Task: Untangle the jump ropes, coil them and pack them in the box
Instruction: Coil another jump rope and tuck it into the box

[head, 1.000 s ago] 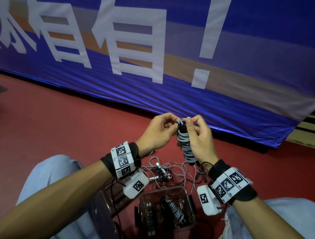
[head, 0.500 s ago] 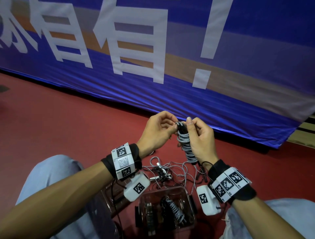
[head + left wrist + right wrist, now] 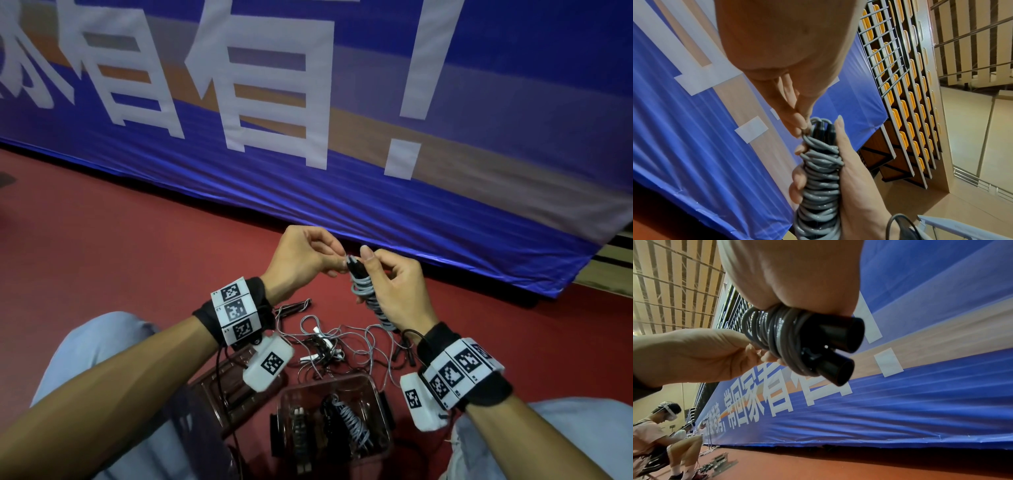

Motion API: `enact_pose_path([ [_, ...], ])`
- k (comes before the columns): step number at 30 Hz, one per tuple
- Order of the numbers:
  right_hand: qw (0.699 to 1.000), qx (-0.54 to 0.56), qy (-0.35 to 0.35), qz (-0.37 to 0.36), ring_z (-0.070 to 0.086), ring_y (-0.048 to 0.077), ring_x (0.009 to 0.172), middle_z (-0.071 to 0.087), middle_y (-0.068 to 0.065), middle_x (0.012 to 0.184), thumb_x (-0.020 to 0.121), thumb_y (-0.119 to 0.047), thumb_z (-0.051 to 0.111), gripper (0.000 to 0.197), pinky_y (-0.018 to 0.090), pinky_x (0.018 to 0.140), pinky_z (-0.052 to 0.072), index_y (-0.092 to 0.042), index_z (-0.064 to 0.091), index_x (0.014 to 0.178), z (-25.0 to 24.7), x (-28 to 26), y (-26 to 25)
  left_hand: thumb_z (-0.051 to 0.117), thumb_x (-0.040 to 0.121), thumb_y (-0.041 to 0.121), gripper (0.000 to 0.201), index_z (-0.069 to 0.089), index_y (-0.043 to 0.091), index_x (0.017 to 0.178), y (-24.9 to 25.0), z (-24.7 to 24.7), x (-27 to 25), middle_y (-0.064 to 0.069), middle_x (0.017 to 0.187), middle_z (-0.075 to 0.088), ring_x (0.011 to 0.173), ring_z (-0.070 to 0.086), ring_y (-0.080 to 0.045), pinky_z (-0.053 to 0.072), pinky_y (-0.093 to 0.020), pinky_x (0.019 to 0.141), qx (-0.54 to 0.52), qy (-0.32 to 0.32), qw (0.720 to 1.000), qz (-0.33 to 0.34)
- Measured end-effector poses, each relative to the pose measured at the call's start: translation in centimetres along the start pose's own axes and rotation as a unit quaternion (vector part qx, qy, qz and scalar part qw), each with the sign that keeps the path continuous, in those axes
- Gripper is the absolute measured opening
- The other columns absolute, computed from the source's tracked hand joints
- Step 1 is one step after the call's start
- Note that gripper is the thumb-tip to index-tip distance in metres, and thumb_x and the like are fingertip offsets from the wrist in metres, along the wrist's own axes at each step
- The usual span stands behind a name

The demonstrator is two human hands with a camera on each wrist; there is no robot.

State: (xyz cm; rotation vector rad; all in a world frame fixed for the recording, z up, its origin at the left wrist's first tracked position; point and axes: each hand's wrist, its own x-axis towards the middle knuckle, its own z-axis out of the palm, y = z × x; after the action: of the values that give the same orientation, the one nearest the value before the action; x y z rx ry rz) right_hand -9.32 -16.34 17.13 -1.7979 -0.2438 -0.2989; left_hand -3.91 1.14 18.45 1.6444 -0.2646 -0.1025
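Note:
My right hand [image 3: 390, 287] grips a coiled jump rope [image 3: 368, 298]: grey cord wound tightly round two black handles, held upright above the red floor. In the left wrist view the coil [image 3: 820, 175] lies in the right palm, with the thumb along the handles. My left hand [image 3: 308, 260] pinches the cord's end loop at the top of the coil [image 3: 807, 128]. The right wrist view shows both black handle ends [image 3: 840, 350] sticking out of the wraps. Below, a clear plastic box [image 3: 382, 442] holds coiled ropes [image 3: 352, 425]. A tangle of grey ropes [image 3: 342, 346] lies on the floor behind the box.
A clear lid [image 3: 222, 394] lies left of the box, partly under my left wrist. A blue banner [image 3: 342, 154] hangs close ahead along the floor edge. My knees [image 3: 96, 349] frame the box. Another seated person [image 3: 659, 434] is far off to the left.
Both hands have shifted slightly right and lower. The left hand has drawn back from the coil's top and now pinches only the cord's end; the right keeps its hold.

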Motion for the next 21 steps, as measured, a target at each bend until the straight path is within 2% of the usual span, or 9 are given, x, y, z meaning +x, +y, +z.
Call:
enact_pose_path([
  [4, 0.999, -0.035, -0.005, -0.009, 0.071, 0.027, 0.059, 0.074, 0.005, 0.075, 0.105, -0.034, 0.057, 0.032, 0.041, 0.053, 0.057, -0.014, 0.078, 0.09, 0.0, 0.1, 0.4, 0.08, 0.078, -0.006, 0.019, 0.066, -0.012, 0.088, 0.4, -0.6, 0.1, -0.025, 0.075, 0.072, 0.071, 0.075, -0.03, 0.057, -0.026, 0.058, 0.027, -0.021, 0.999, -0.015],
  [6, 0.999, -0.035, -0.012, -0.01, 0.073, 0.024, 0.064, 0.076, 0.003, 0.079, 0.105, -0.033, 0.056, 0.028, 0.043, 0.057, 0.06, -0.017, 0.078, 0.097, 0.0, 0.1, 0.3, 0.081, 0.079, -0.004, 0.02, 0.066, -0.013, 0.088, 0.6, -0.8, 0.2, -0.025, 0.075, 0.072, 0.071, 0.075, -0.03, 0.057, -0.025, 0.057, 0.038, -0.029, 0.999, -0.02],
  [8, 0.999, -0.045, -0.011, -0.008, 0.072, 0.012, 0.064, 0.078, -0.001, 0.087, 0.107, -0.028, 0.053, 0.023, 0.027, 0.056, 0.057, -0.021, 0.073, 0.116, -0.1, 0.2, 0.3, 0.082, 0.079, -0.001, 0.021, 0.066, -0.013, 0.087, 0.7, -0.9, 0.3, -0.024, 0.073, 0.072, 0.07, 0.074, -0.029, 0.056, -0.024, 0.056, 0.051, -0.035, 0.998, -0.022],
  [10, 0.998, -0.062, 0.001, 0.009, 0.055, 0.003, 0.044, 0.076, 0.001, 0.086, 0.108, -0.024, 0.05, 0.019, 0.017, 0.044, 0.042, -0.021, 0.062, 0.122, -0.2, 0.5, 0.6, 0.082, 0.079, 0.0, 0.02, 0.067, -0.011, 0.085, 0.8, -0.8, 0.3, -0.023, 0.072, 0.072, 0.068, 0.073, -0.028, 0.055, -0.023, 0.055, 0.057, -0.04, 0.997, -0.022],
  [11, 0.998, -0.059, 0.002, 0.017, 0.049, 0.004, 0.04, 0.075, 0.004, 0.082, 0.108, -0.026, 0.05, 0.014, 0.019, 0.041, 0.039, -0.019, 0.059, 0.117, -0.3, 0.6, 0.6, 0.082, 0.079, 0.0, 0.02, 0.067, -0.012, 0.086, 0.9, -0.8, 0.3, -0.023, 0.072, 0.072, 0.067, 0.073, -0.027, 0.055, -0.023, 0.055, 0.058, -0.042, 0.997, -0.022],
  [12, 0.999, -0.047, -0.001, 0.019, 0.053, 0.009, 0.041, 0.074, 0.007, 0.079, 0.107, -0.029, 0.052, 0.014, 0.023, 0.041, 0.043, -0.017, 0.058, 0.109, -0.2, 0.6, 0.7, 0.081, 0.08, 0.0, 0.021, 0.067, -0.013, 0.087, 0.9, -0.7, 0.4, -0.024, 0.072, 0.072, 0.066, 0.073, -0.026, 0.055, -0.023, 0.054, 0.059, -0.042, 0.997, -0.023],
  [15, 0.999, -0.031, 0.004, 0.009, 0.064, 0.04, 0.052, 0.068, 0.02, 0.069, 0.103, -0.042, 0.055, 0.036, 0.031, 0.046, 0.053, -0.011, 0.058, 0.086, 0.0, 0.7, 1.3, 0.08, 0.081, 0.0, 0.021, 0.066, -0.014, 0.089, 0.9, -0.7, 0.6, -0.023, 0.072, 0.072, 0.065, 0.073, -0.026, 0.056, -0.023, 0.055, 0.065, -0.045, 0.997, -0.022],
  [18, 1.0, -0.006, 0.01, 0.012, 0.063, 0.044, 0.051, 0.061, 0.031, 0.067, 0.103, -0.044, 0.056, 0.045, 0.032, 0.045, 0.053, -0.009, 0.055, 0.075, 0.1, 0.6, 1.5, 0.082, 0.08, 0.002, 0.022, 0.067, -0.013, 0.088, 0.8, -0.8, 0.7, -0.022, 0.072, 0.072, 0.067, 0.073, -0.026, 0.056, -0.024, 0.056, 0.074, -0.053, 0.996, -0.018],
  [21, 1.0, -0.004, -0.008, 0.014, 0.068, 0.038, 0.052, 0.061, 0.029, 0.065, 0.104, -0.04, 0.056, 0.048, 0.036, 0.045, 0.053, -0.002, 0.055, 0.076, -0.1, 0.5, 1.4, 0.082, 0.079, 0.001, 0.02, 0.067, -0.01, 0.086, 0.7, -0.9, 0.5, -0.019, 0.071, 0.073, 0.067, 0.074, -0.027, 0.057, -0.026, 0.057, 0.081, -0.064, 0.995, -0.014],
])
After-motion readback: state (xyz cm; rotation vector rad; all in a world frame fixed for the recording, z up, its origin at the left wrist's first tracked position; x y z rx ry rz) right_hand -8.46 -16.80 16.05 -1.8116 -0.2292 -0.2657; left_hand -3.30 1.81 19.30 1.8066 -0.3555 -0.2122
